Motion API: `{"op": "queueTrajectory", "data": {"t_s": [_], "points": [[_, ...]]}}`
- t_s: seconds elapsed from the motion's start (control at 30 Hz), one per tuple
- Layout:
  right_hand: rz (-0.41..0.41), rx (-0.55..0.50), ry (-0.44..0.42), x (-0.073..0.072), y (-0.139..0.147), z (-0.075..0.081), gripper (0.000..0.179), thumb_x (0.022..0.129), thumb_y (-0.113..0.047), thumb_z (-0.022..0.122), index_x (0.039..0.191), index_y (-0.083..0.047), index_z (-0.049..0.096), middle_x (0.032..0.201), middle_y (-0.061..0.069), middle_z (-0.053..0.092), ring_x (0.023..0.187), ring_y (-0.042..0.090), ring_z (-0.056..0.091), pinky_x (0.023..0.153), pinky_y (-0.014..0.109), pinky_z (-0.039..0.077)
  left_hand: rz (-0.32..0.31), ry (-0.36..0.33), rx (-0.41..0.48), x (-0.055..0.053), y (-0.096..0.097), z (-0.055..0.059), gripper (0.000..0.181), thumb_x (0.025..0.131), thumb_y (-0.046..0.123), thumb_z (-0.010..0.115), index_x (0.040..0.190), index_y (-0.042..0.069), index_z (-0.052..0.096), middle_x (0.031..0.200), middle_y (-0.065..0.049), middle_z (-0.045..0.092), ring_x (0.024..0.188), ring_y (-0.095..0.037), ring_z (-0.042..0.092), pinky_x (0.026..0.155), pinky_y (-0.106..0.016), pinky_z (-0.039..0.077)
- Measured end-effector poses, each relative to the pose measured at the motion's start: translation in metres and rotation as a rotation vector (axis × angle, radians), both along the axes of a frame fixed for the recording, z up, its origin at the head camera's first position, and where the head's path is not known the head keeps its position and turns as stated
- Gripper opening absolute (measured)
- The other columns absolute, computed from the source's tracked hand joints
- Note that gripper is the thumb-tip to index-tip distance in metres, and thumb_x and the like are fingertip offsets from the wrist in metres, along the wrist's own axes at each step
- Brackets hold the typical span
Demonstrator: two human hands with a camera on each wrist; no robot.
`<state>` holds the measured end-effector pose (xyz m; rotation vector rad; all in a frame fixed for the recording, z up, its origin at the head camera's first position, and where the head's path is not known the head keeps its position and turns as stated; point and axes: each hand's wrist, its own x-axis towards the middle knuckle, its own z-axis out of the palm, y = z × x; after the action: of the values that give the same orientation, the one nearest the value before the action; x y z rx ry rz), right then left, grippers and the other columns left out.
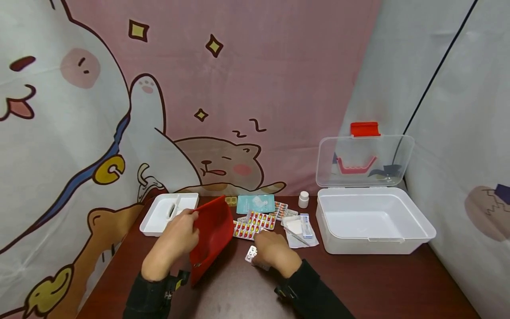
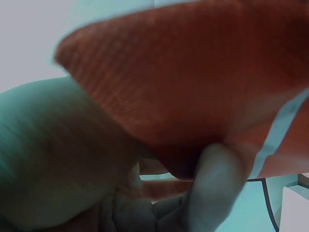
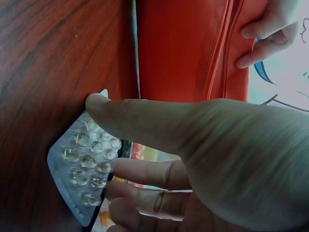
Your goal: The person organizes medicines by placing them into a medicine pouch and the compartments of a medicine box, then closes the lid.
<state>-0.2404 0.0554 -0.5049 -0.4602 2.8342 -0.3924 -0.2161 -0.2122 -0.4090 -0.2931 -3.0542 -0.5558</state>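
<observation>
My left hand (image 1: pixel 177 235) grips the top edge of a red zip pouch (image 1: pixel 211 230), which stands tilted above the table. The left wrist view shows the thumb pressed against the red fabric (image 2: pixel 193 77), and a zipper runs along the pouch in the right wrist view. Just to the pouch's right, my right hand (image 1: pixel 276 252) pinches a silver blister pack (image 3: pixel 87 164) with clear bubbles, the thumb lying at one corner. Beyond that hand lie blister packs of red and yellow capsules (image 1: pixel 260 220).
A white tray (image 1: pixel 149 221) sits behind the left hand. Farther back are a teal packet (image 1: pixel 255 204) and a small white bottle (image 1: pixel 303 199). Tweezers (image 1: pixel 296 236) lie on white packets (image 1: pixel 294 225). At right stands an open white box (image 1: pixel 366 246) with its clear lid raised.
</observation>
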Motion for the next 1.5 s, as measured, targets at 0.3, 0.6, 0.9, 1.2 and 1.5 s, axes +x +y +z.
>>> {"op": "queueTrajectory", "data": {"t_s": [0.3,0.6,0.9,1.2,1.5], "points": [[0.031,-0.008,-0.003,0.001,-0.005,0.000,0.043,0.079,-0.039,0.098,0.104,-0.011,0.077,0.092,0.001,0.070,0.085,0.019,0.063,0.078,0.044,0.056,0.005,-0.008,0.003,0.001,-0.001,-0.001,0.050,0.099,0.007,0.066,0.145,-0.013,0.064,0.150,-0.031,0.063,0.134,-0.050,0.065,0.114,-0.064,0.053],[0.110,-0.182,0.045,0.000,0.008,0.010,0.011,0.095,-0.022,0.084,0.087,-0.016,0.080,0.081,-0.003,0.068,0.075,0.013,0.058,0.068,0.035,0.049,0.007,-0.019,0.016,0.001,0.002,-0.001,0.050,0.100,0.008,0.066,0.145,-0.012,0.064,0.150,-0.030,0.063,0.134,-0.049,0.065,0.114,-0.064,0.053],[0.045,-0.536,0.225,-0.004,0.011,0.032,0.010,0.097,-0.019,0.080,0.101,-0.011,0.084,0.083,-0.001,0.078,0.079,0.011,0.066,0.073,0.031,0.052,0.009,-0.016,0.002,-0.001,0.002,0.000,0.048,0.099,0.007,0.066,0.143,-0.013,0.065,0.148,-0.030,0.064,0.133,-0.049,0.065,0.112,-0.064,0.054],[-0.153,-0.968,-0.023,0.001,-0.011,0.044,0.035,0.099,-0.023,0.079,0.127,-0.001,0.078,0.100,0.014,0.083,0.065,0.024,0.078,0.061,0.030,0.062,0.013,-0.036,0.027,-0.001,0.003,-0.001,0.049,0.099,0.006,0.065,0.145,-0.014,0.064,0.150,-0.031,0.063,0.134,-0.048,0.065,0.112,-0.062,0.054],[-0.123,-0.922,-0.033,-0.006,-0.055,0.046,0.028,0.100,-0.014,0.078,0.123,0.001,0.078,0.084,0.005,0.074,0.057,0.022,0.076,0.051,0.027,0.057,0.016,-0.015,0.008,0.000,0.002,-0.001,0.045,0.098,0.005,0.065,0.140,-0.012,0.067,0.142,-0.030,0.067,0.126,-0.046,0.069,0.109,-0.062,0.056]]}}
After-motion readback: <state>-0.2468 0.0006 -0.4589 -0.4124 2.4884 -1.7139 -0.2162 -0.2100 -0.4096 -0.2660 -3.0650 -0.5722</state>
